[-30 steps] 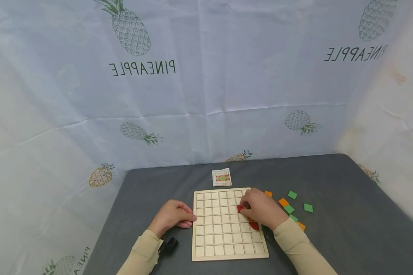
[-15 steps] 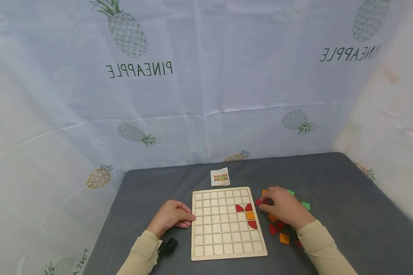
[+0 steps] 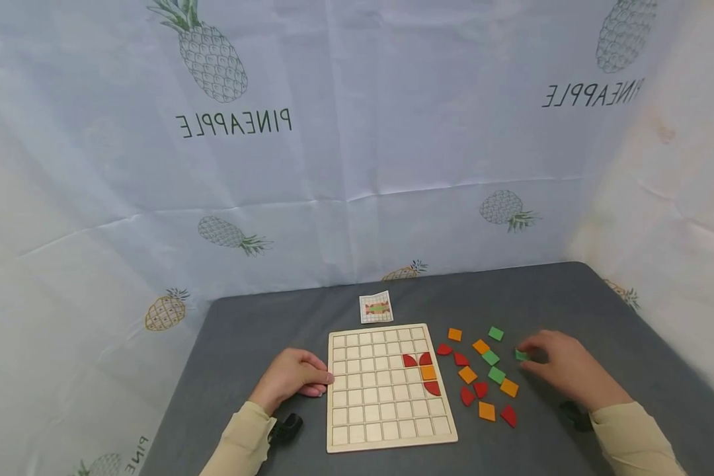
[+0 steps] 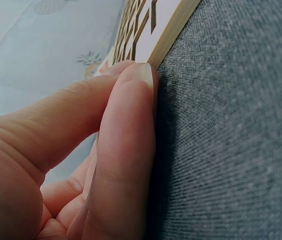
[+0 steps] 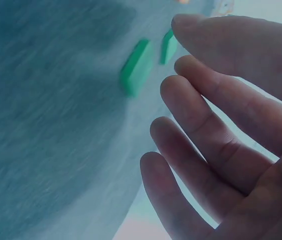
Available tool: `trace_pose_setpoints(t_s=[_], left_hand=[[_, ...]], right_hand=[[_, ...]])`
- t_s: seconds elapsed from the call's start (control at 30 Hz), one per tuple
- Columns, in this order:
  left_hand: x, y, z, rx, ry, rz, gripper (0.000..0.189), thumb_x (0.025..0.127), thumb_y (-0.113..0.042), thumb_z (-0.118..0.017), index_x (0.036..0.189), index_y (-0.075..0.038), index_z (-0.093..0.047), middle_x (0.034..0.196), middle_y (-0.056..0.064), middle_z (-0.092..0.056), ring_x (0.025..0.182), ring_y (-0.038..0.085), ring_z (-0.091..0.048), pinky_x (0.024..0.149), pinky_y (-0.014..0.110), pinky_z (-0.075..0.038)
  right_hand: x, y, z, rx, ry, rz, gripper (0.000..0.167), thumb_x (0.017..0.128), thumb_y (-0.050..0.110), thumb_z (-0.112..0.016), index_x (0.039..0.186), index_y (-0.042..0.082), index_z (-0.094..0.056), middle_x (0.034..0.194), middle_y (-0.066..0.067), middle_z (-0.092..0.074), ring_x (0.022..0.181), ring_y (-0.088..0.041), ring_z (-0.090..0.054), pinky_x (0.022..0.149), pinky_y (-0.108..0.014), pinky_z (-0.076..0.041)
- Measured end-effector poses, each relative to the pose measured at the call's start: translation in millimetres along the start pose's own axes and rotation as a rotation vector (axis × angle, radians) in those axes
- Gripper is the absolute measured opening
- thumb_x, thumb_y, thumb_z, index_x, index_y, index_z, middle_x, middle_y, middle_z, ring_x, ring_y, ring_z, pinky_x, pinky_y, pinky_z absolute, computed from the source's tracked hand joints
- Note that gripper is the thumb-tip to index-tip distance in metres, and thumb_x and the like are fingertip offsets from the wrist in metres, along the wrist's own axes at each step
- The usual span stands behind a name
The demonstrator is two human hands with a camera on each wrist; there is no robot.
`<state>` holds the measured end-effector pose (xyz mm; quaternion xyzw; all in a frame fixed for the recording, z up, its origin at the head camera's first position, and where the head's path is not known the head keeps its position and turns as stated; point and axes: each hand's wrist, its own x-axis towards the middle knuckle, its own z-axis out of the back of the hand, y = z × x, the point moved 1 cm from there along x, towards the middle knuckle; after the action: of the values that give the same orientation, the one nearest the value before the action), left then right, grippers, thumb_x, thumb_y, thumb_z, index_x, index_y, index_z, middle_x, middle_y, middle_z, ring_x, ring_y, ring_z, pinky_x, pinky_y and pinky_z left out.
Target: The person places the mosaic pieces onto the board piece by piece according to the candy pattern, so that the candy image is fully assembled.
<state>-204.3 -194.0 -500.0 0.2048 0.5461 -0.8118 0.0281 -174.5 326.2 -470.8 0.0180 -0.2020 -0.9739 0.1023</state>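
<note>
A wooden grid board (image 3: pixel 357 396) lies on the grey table. My left hand (image 3: pixel 291 375) pinches its left edge between thumb and index finger, close up in the left wrist view beside the board's rim (image 4: pixel 173 32). On the board's right side, an orange square tile (image 3: pixel 428 373) and three red quarter-round tiles (image 3: pixel 432 388) sit in cells. My right hand (image 3: pixel 565 370) reaches over a green tile (image 3: pixel 520 355), thumb and index finger on either side of it. In the right wrist view the fingers are relaxed and apart, with a green tile (image 5: pixel 136 70) lying beyond the thumb.
Loose orange tiles (image 3: pixel 486 411), green tiles (image 3: pixel 496 375) and red tiles (image 3: pixel 508 415) lie scattered between the board and my right hand. A pattern card (image 3: pixel 377 308) lies behind the board. A pineapple-print cloth (image 3: pixel 345 132) hangs behind the table.
The right hand has left the red tile now set on the board, passed over a loose red tile and moved right to a green one. The left hand stays at the board's edge.
</note>
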Motion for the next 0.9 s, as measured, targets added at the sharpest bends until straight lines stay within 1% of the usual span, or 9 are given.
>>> trace_pose_setpoints(t_s=[0.13, 0.27, 0.47, 0.57, 0.67, 0.77, 0.9], left_hand=[[0.0, 2.4, -1.3, -0.005, 0.002, 0.001, 0.034, 0.082, -0.016, -0.096, 0.102, 0.002, -0.076, 0.082, 0.008, -0.081, 0.068, 0.012, -0.077, 0.065, 0.031, -0.068], [0.6, 4.8, -2.6, -0.010, 0.007, -0.010, 0.034, 0.082, -0.016, -0.096, 0.102, 0.003, -0.076, 0.082, 0.008, -0.081, 0.068, 0.012, -0.077, 0.065, 0.032, -0.068], [1.5, 4.5, -3.2, -0.012, 0.012, -0.018, 0.034, 0.082, -0.016, -0.096, 0.103, 0.002, -0.076, 0.083, 0.008, -0.081, 0.068, 0.012, -0.077, 0.065, 0.032, -0.068], [1.2, 3.1, -2.8, -0.013, 0.017, -0.024, 0.034, 0.083, -0.017, -0.096, 0.103, 0.002, -0.076, 0.083, 0.009, -0.081, 0.068, 0.013, -0.077, 0.065, 0.032, -0.068], [0.4, 2.2, -2.3, -0.015, 0.021, -0.032, 0.033, 0.083, -0.016, -0.095, 0.103, 0.003, -0.076, 0.084, 0.009, -0.082, 0.069, 0.013, -0.077, 0.066, 0.033, -0.068], [-0.5, 1.9, -1.5, -0.015, 0.019, -0.032, 0.033, 0.083, -0.016, -0.095, 0.103, 0.003, -0.076, 0.083, 0.009, -0.081, 0.068, 0.012, -0.077, 0.066, 0.032, -0.068], [-1.0, 2.4, -0.2, -0.012, 0.010, -0.026, 0.033, 0.083, -0.016, -0.095, 0.103, 0.002, -0.076, 0.082, 0.008, -0.081, 0.068, 0.012, -0.077, 0.065, 0.032, -0.068]], right_hand=[[-0.7, -11.2, -0.6, -0.015, 0.017, -0.016, 0.031, 0.089, 0.021, -0.089, 0.116, 0.009, -0.080, 0.106, -0.003, -0.076, 0.099, -0.031, -0.072, 0.084, -0.056, -0.062], [1.1, -17.5, -2.3, -0.030, 0.019, -0.033, 0.034, 0.089, 0.020, -0.089, 0.118, 0.006, -0.080, 0.105, -0.005, -0.076, 0.100, -0.034, -0.072, 0.085, -0.058, -0.061], [5.6, -21.5, -6.2, -0.022, 0.029, -0.050, 0.029, 0.089, 0.017, -0.088, 0.114, 0.006, -0.080, 0.105, -0.007, -0.076, 0.098, -0.032, -0.072, 0.083, -0.056, -0.062], [7.3, -22.0, -7.3, -0.012, 0.027, -0.066, 0.029, 0.090, 0.017, -0.087, 0.115, 0.005, -0.079, 0.105, -0.008, -0.076, 0.098, -0.033, -0.072, 0.082, -0.055, -0.062], [8.8, -20.7, -7.7, -0.012, 0.018, -0.066, 0.028, 0.090, 0.016, -0.087, 0.115, 0.005, -0.080, 0.103, -0.007, -0.076, 0.096, -0.032, -0.071, 0.081, -0.055, -0.061], [10.4, -16.3, -8.1, -0.014, 0.013, -0.045, 0.025, 0.090, 0.017, -0.087, 0.112, 0.005, -0.081, 0.101, -0.006, -0.075, 0.093, -0.029, -0.071, 0.080, -0.055, -0.062], [13.8, -1.2, -9.1, -0.009, -0.002, -0.012, 0.023, 0.090, 0.018, -0.088, 0.109, 0.008, -0.082, 0.100, -0.003, -0.075, 0.091, -0.025, -0.070, 0.080, -0.053, -0.062]])
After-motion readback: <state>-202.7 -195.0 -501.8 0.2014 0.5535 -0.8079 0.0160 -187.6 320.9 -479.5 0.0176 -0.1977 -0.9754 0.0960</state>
